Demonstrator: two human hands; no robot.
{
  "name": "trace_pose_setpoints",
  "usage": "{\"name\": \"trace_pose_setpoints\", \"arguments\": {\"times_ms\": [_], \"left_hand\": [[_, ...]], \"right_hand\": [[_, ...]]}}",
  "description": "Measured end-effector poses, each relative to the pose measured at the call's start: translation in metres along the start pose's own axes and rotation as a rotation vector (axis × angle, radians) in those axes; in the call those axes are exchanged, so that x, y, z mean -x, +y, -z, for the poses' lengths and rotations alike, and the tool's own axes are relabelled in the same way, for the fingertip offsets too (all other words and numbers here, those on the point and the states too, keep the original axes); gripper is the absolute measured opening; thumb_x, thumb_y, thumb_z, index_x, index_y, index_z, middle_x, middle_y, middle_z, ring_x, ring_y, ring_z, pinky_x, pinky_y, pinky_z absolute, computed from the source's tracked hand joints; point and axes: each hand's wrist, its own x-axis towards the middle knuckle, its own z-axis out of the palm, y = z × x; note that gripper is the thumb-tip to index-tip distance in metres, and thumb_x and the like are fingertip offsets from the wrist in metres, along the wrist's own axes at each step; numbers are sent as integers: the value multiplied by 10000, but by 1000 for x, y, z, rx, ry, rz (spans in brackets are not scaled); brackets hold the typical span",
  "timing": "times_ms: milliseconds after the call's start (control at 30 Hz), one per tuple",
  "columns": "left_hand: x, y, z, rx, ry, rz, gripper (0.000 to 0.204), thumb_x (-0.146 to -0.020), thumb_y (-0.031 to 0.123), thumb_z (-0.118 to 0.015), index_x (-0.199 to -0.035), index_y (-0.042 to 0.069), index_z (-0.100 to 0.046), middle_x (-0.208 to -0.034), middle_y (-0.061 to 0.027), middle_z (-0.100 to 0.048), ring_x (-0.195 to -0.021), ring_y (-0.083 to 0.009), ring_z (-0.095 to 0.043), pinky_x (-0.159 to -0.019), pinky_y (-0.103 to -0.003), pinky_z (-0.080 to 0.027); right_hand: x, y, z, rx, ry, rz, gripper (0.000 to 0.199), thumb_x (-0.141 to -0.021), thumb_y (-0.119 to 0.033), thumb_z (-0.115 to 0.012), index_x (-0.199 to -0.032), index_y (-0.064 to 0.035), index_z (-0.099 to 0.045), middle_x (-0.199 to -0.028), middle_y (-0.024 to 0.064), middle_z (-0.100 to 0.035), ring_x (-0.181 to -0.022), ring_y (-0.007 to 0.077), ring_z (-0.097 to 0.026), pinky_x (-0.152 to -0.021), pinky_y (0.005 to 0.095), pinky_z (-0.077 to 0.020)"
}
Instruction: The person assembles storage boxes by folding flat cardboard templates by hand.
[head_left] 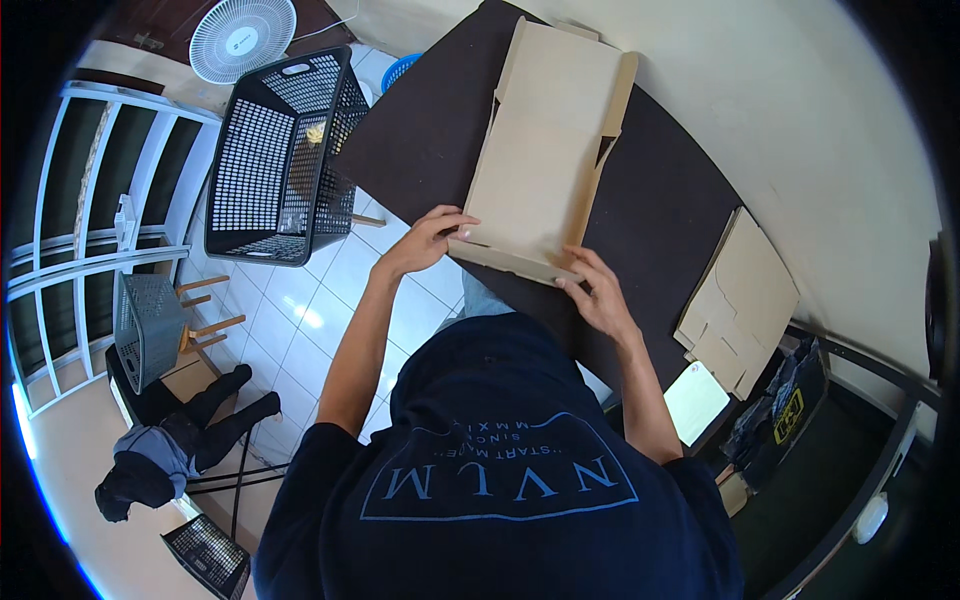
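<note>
An open, shallow cardboard box (540, 140) lies lengthwise on the dark brown table (420, 130), its long end pointing away from me. Its near wall stands raised, and the side walls are partly folded up. My left hand (432, 240) is at the near left corner, fingers and thumb closed on the cardboard there. At the near right corner, my right hand (597, 292) has its thumb on the outside of the near wall and its fingers bent over the inside, pinching it.
Flat cardboard pieces (745, 295) lie at the table's right end, beside a pale green sheet (696, 402). A large black basket (280, 160) stands left of the table, below a white fan (242, 40). A grey basket (150, 320) and a person in dark clothes (170, 445) are farther left.
</note>
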Motion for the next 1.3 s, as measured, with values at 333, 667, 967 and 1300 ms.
{"name": "trace_pose_setpoints", "arguments": {"times_ms": [333, 667, 967, 1300], "left_hand": [[-3, 22, -36, 177, 305, 204, 552, -996, 256, -575, -1492, 116, -377, -1347, -216, -478, -1217, -358, -536, -1018, -426, -450], [3, 27, -47, -354, 389, -5, 254, -939, 227, -655, -1144, 80, -683, -1340, -228, -472, -1146, -409, -545, -996, -435, -454], [-29, 65, -62, -559, -162, -76, 351, -778, 146, -780, -1096, 39, -675, -1248, -130, -586, -1124, -343, -580, -930, -422, -486], [-54, 42, -65, -506, -289, 51, 199, -811, 125, -741, -983, 24, -742, -925, -171, -726, -849, -350, -688, -770, -421, -535]], "right_hand": [[-25, -9, -21, 259, 297, -243, 385, -889, -164, -698, -1213, -2, -567, -1157, 231, -549, -951, 405, -623, -795, 461, -531], [-24, -22, -55, 373, 148, 56, 300, -810, -36, -712, -1096, 31, -650, -1147, 251, -629, -1123, 432, -582, -957, 480, -484], [-47, 0, -63, 441, -64, -10, 173, -770, 30, -581, -894, 31, -702, -910, 246, -678, -877, 435, -671, -809, 485, -547], [-80, -2, -38, 294, -401, -172, 225, -763, -56, -699, -981, -36, -751, -912, 231, -707, -910, 387, -692, -831, 446, -535]]}}
